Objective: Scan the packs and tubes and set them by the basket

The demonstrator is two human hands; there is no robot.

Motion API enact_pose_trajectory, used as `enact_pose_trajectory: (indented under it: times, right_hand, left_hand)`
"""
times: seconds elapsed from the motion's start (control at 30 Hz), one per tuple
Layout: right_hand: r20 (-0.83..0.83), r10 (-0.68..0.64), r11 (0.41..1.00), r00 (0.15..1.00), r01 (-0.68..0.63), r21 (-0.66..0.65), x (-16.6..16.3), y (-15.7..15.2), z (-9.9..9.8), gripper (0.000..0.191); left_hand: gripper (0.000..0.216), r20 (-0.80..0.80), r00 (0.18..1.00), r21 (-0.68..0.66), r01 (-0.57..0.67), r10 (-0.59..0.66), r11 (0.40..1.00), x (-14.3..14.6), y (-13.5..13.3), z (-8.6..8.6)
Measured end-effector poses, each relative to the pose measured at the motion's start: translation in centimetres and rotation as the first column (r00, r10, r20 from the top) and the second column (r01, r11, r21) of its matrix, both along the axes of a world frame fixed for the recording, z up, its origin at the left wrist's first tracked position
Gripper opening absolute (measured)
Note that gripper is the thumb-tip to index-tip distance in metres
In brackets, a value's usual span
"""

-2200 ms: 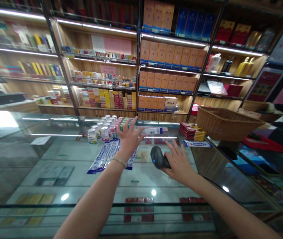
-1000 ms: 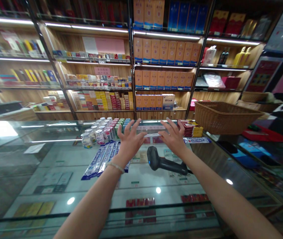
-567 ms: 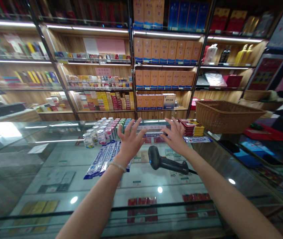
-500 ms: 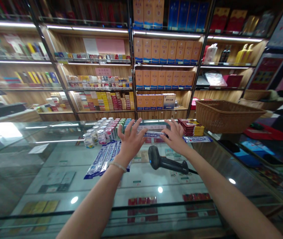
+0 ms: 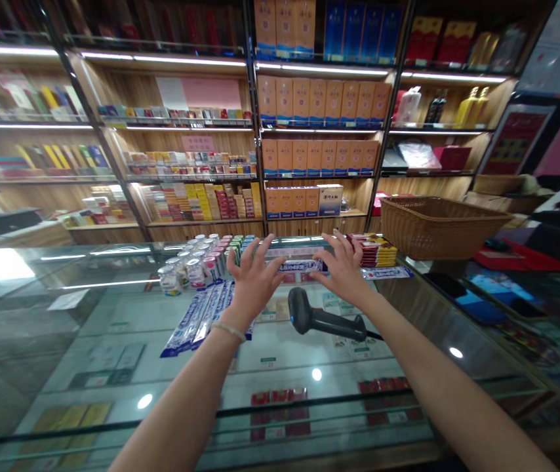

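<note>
A long blue-and-white stick packet (image 5: pixel 301 266) lies across the far part of the glass counter, between my hands. My left hand (image 5: pixel 254 282) is at its left end, fingers spread and curved; a pale bracelet circles the wrist. At the right end is my right hand (image 5: pixel 341 269), also with fingers apart; whether its thumb touches the wrapper I cannot tell. Closer to me a black handheld scanner (image 5: pixel 326 321) rests on the glass. Several similar blue-and-white packets (image 5: pixel 201 318) lie side by side left of my left hand, which partly covers them.
Rows of small capped containers (image 5: pixel 194 272) stand at the back left. Right of my right hand are stacked red-and-yellow packs (image 5: pixel 376 250), another stick packet (image 5: pixel 388 273) and a wicker basket (image 5: pixel 442 229). Shelves of boxes (image 5: pixel 309 157) rise behind the glass counter (image 5: pixel 162 393).
My fingers, earlier at the ends of the stick packet, have spread off it, and more of its length shows. The whole view has shifted slightly.
</note>
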State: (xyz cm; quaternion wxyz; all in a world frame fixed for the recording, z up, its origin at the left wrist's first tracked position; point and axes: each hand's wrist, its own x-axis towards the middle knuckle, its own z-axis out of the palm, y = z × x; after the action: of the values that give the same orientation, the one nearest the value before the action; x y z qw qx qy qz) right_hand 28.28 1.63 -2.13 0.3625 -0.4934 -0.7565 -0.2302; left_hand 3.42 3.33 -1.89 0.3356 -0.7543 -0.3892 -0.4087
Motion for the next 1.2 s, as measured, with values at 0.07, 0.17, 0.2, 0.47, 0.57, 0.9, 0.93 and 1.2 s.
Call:
enact_pose_trajectory:
  times: [0.07,0.17,0.2,0.47,0.57,0.9,0.93,1.2]
  right_hand:
    - [0.044,-0.01,0.999,0.999,0.009,0.033,0.2,0.1,0.0,0.023]
    - [0.085,-0.029,0.997,0.996,0.023,0.074,0.4,0.5,-0.3,0.021]
    - [0.096,-0.033,0.996,0.995,0.024,0.087,0.5,0.6,-0.4,0.021]
    - [0.162,-0.047,0.985,0.986,0.018,0.172,1.2,1.2,0.6,0.022]
    - [0.174,-0.062,0.984,0.983,0.031,0.176,2.3,1.1,1.5,0.021]
    - [0.202,-0.145,0.972,0.969,0.102,0.21,8.9,0.3,2.2,0.021]
    - [0.204,-0.157,0.97,0.966,0.112,0.216,9.7,0.2,2.2,0.021]
    - [0.21,-0.241,0.962,0.947,0.205,0.181,16.3,-1.5,2.7,0.03]
  left_hand:
    - [0.024,0.007,1.0,-0.036,0.007,-0.007,0.999,0.1,0.0,-0.1]
    - [0.022,0.004,1.0,-0.063,0.003,-0.003,0.998,0.2,-0.1,-0.1]
    - [0.022,0.002,1.0,-0.066,-0.003,0.003,0.998,0.3,-0.1,-0.1]
    - [0.025,-0.038,0.999,-0.106,-0.012,0.008,0.994,1.1,-0.4,1.0]
    - [0.027,-0.073,0.997,-0.125,-0.027,0.018,0.992,1.9,-0.5,1.9]
    - [0.021,-0.173,0.982,-0.21,0.037,-0.074,0.977,8.0,-0.6,4.1]
    - [0.02,-0.175,0.981,-0.216,0.046,-0.085,0.975,8.9,-0.6,4.3]
    - [0.014,-0.162,0.968,-0.259,0.143,-0.189,0.955,16.0,0.0,4.9]
